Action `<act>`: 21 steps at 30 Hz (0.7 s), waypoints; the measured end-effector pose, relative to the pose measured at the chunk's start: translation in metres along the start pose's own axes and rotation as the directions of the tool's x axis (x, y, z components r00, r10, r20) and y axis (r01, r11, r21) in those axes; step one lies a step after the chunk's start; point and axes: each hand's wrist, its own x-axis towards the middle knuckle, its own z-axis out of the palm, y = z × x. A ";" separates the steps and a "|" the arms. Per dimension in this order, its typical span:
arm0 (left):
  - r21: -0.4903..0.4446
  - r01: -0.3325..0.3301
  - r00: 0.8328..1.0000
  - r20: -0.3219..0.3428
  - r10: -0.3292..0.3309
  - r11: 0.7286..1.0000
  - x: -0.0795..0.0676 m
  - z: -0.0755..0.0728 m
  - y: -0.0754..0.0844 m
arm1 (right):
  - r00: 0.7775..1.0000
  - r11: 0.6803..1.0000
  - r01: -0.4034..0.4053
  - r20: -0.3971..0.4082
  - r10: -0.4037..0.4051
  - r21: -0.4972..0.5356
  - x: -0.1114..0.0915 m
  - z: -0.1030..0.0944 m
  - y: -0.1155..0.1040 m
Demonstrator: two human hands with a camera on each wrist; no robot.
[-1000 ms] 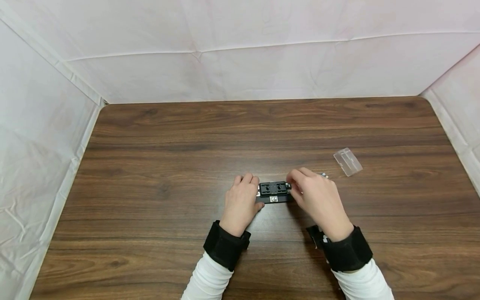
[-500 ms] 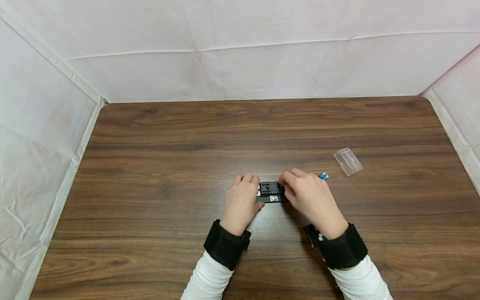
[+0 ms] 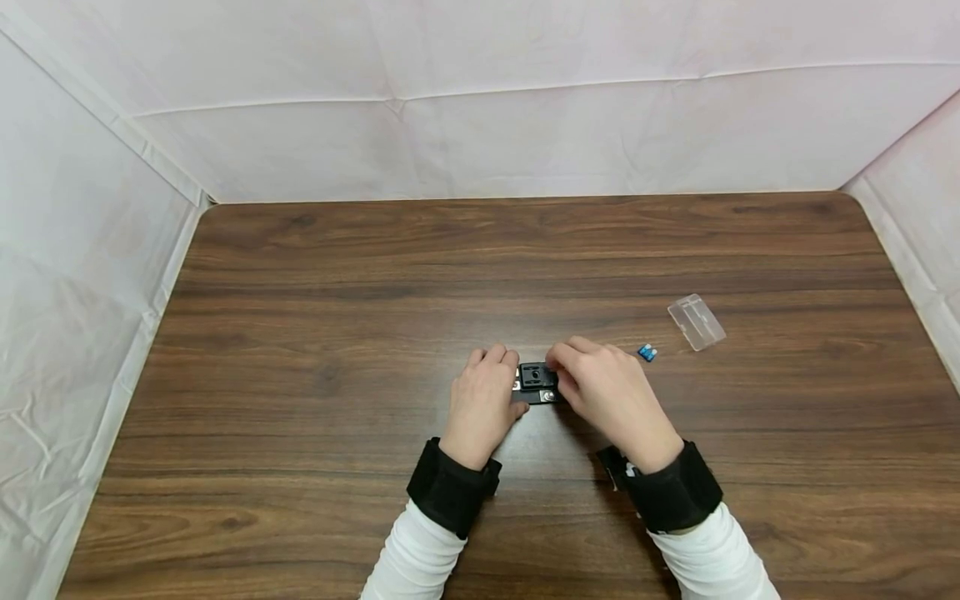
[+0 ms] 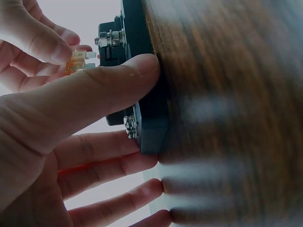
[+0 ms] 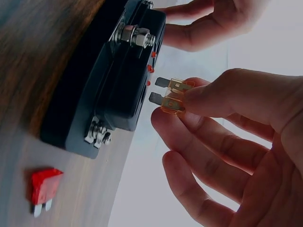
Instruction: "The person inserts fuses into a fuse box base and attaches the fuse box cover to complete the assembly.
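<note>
A black fuse block point(image 3: 537, 377) with metal studs and nuts lies on the wooden table between both hands. The left hand point(image 3: 482, 408) holds its left end, thumb point(image 4: 137, 68) along the near side and fingers on the far side. Over the right part of the block, the right hand point(image 3: 606, 397) pinches an amber blade fuse point(image 5: 174, 92) between thumb and fingers. The fuse's two metal prongs point at the block's top face, a short gap away. Small red spots show on that face in the right wrist view.
A red blade fuse point(image 5: 46, 188) lies on the table beside the block's end. Right of the right hand is a blue blade fuse point(image 3: 647, 352), and beyond it a clear plastic cover point(image 3: 697, 322). White cloth walls point(image 3: 480, 150) border the table.
The right hand has moved left along the block, covering more of it and uncovering the blue fuse on the table. The left hand has kept its place.
</note>
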 end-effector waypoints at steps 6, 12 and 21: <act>-0.006 0.002 1.000 0.008 -0.002 1.000 0.000 0.000 0.000 | 1.000 1.000 0.009 0.017 -0.009 0.010 0.003 0.002 -0.002; -0.006 0.000 1.000 0.008 0.000 1.000 0.000 0.000 0.000 | 1.000 1.000 0.017 0.021 -0.017 0.011 0.004 0.002 -0.004; 0.005 -0.003 1.000 0.006 0.003 1.000 0.000 -0.001 0.000 | 0.999 0.999 0.037 0.022 -0.037 0.008 0.007 0.005 -0.006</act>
